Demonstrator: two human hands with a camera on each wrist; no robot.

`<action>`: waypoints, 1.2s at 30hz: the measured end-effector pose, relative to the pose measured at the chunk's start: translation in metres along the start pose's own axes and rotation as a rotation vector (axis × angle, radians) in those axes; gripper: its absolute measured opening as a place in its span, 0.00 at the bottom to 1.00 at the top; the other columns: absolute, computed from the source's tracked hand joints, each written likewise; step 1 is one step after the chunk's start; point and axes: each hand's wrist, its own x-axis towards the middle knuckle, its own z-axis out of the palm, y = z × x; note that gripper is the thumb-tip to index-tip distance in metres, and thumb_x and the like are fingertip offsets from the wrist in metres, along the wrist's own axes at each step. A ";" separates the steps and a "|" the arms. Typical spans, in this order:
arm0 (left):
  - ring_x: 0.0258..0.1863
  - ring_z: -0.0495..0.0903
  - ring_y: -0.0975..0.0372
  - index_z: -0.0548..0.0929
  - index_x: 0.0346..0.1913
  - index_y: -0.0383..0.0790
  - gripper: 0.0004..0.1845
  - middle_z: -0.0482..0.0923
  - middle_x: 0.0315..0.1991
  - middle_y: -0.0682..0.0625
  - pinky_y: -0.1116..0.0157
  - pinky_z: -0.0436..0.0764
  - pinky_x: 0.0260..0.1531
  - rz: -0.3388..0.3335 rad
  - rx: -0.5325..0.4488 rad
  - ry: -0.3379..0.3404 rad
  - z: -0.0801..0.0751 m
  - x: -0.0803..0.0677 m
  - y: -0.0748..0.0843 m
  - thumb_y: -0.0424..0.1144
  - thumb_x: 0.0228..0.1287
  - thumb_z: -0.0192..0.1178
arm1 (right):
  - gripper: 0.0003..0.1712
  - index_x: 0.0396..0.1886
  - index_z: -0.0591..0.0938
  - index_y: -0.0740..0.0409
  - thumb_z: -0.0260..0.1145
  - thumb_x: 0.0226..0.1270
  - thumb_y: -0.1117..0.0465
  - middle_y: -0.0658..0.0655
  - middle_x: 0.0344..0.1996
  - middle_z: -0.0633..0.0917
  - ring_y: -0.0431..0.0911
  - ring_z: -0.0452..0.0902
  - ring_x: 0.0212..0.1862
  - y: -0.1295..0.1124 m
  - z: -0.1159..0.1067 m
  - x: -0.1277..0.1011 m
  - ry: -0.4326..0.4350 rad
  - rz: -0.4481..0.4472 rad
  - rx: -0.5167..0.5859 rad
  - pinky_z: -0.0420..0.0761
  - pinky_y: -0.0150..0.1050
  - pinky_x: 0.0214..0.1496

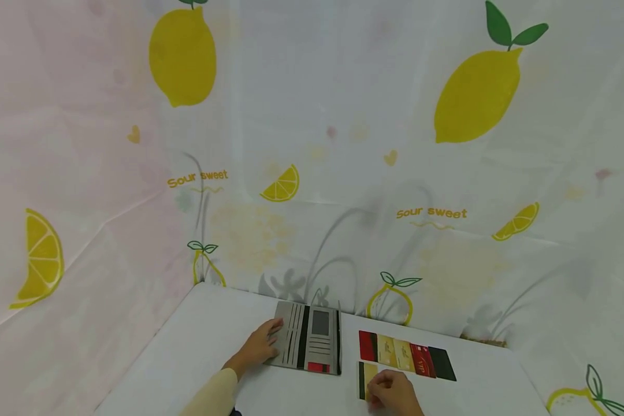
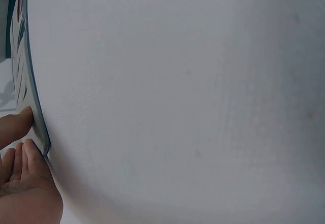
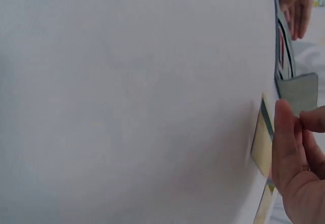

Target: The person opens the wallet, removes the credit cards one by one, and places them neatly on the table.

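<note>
An open grey wallet [image 1: 293, 341] with card slots and a clear window lies on the white table, a red card [image 1: 318, 367] showing in its lower right slot. My left hand [image 1: 260, 342] rests on the wallet's left flap, its fingers fairly straight; in the left wrist view the thumb [image 2: 23, 121] touches the flap near a corner. To the right, my right hand [image 1: 393, 393] pinches a gold bank card [image 1: 368, 378] with a dark stripe by its right side. In the right wrist view this card [image 3: 261, 145] stands tilted, partly hidden behind the fingers.
Right of the wallet lies an overlapping row of cards: a red one with a dark stripe [image 1: 367, 345], two gold ones [image 1: 387, 349], a dark red one [image 1: 422, 359] and a black one [image 1: 443, 364]. A lemon-print cloth [image 1: 312, 231] hangs behind the table [image 1: 171, 358].
</note>
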 end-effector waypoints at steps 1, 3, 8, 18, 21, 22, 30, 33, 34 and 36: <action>0.68 0.59 0.36 0.57 0.68 0.19 0.43 0.59 0.67 0.25 0.46 0.67 0.65 0.000 -0.004 -0.001 0.000 0.000 0.001 0.11 0.45 0.60 | 0.07 0.31 0.82 0.64 0.67 0.62 0.63 0.51 0.22 0.83 0.44 0.81 0.25 -0.003 0.002 -0.001 -0.018 -0.012 0.008 0.87 0.37 0.31; 0.68 0.59 0.36 0.57 0.68 0.18 0.43 0.59 0.67 0.24 0.47 0.67 0.65 -0.001 -0.008 0.001 0.000 0.000 0.002 0.11 0.45 0.60 | 0.07 0.32 0.82 0.64 0.67 0.62 0.63 0.51 0.22 0.83 0.43 0.81 0.25 -0.008 0.008 -0.003 -0.044 -0.043 0.017 0.87 0.38 0.31; 0.68 0.59 0.36 0.57 0.68 0.19 0.43 0.59 0.67 0.25 0.48 0.68 0.65 -0.008 0.000 0.007 0.001 0.001 0.000 0.11 0.45 0.60 | 0.05 0.30 0.82 0.63 0.68 0.60 0.64 0.51 0.21 0.82 0.43 0.81 0.24 -0.022 0.027 -0.006 -0.099 -0.152 0.026 0.87 0.38 0.28; 0.68 0.58 0.37 0.57 0.69 0.20 0.42 0.59 0.68 0.26 0.47 0.67 0.66 0.004 0.002 -0.010 0.000 0.002 -0.004 0.11 0.46 0.59 | 0.11 0.40 0.85 0.60 0.70 0.59 0.61 0.50 0.35 0.85 0.41 0.80 0.37 -0.047 0.061 -0.006 -0.147 -0.465 -0.238 0.83 0.34 0.33; 0.68 0.58 0.37 0.56 0.69 0.19 0.42 0.59 0.68 0.25 0.47 0.67 0.66 0.005 0.005 -0.014 0.000 0.002 -0.004 0.11 0.46 0.59 | 0.25 0.54 0.81 0.61 0.71 0.60 0.53 0.56 0.51 0.83 0.51 0.78 0.53 -0.051 0.071 -0.006 -0.184 -0.470 -0.409 0.84 0.47 0.50; 0.68 0.58 0.37 0.56 0.69 0.19 0.42 0.59 0.68 0.25 0.48 0.67 0.66 0.005 0.008 -0.014 0.000 0.002 -0.004 0.11 0.47 0.59 | 0.31 0.59 0.79 0.62 0.71 0.60 0.50 0.59 0.56 0.80 0.54 0.74 0.58 -0.051 0.075 -0.005 -0.199 -0.474 -0.473 0.81 0.51 0.56; 0.68 0.59 0.36 0.56 0.69 0.18 0.42 0.59 0.67 0.25 0.49 0.68 0.65 0.023 0.028 -0.009 -0.001 0.000 -0.004 0.12 0.46 0.57 | 0.53 0.74 0.61 0.63 0.52 0.64 0.28 0.62 0.75 0.57 0.59 0.48 0.75 -0.044 0.102 -0.003 -0.259 -0.530 -0.848 0.62 0.69 0.66; 0.68 0.58 0.37 0.55 0.69 0.19 0.42 0.58 0.68 0.25 0.48 0.67 0.65 0.023 0.011 -0.017 -0.001 -0.001 -0.003 0.12 0.46 0.57 | 0.54 0.75 0.58 0.63 0.49 0.65 0.27 0.65 0.75 0.55 0.60 0.46 0.75 -0.041 0.108 -0.005 -0.237 -0.513 -0.842 0.58 0.71 0.67; 0.68 0.58 0.37 0.55 0.69 0.19 0.42 0.58 0.68 0.25 0.48 0.67 0.66 0.022 0.005 -0.021 -0.001 -0.001 -0.003 0.12 0.47 0.57 | 0.54 0.75 0.57 0.64 0.48 0.65 0.26 0.66 0.75 0.55 0.61 0.46 0.75 -0.041 0.109 -0.006 -0.227 -0.505 -0.846 0.58 0.71 0.67; 0.69 0.57 0.37 0.55 0.70 0.19 0.43 0.57 0.68 0.25 0.47 0.66 0.66 0.010 -0.020 -0.022 0.000 -0.001 -0.002 0.11 0.47 0.58 | 0.56 0.75 0.57 0.63 0.46 0.64 0.24 0.66 0.75 0.55 0.61 0.46 0.75 -0.040 0.113 -0.007 -0.200 -0.483 -0.881 0.59 0.69 0.67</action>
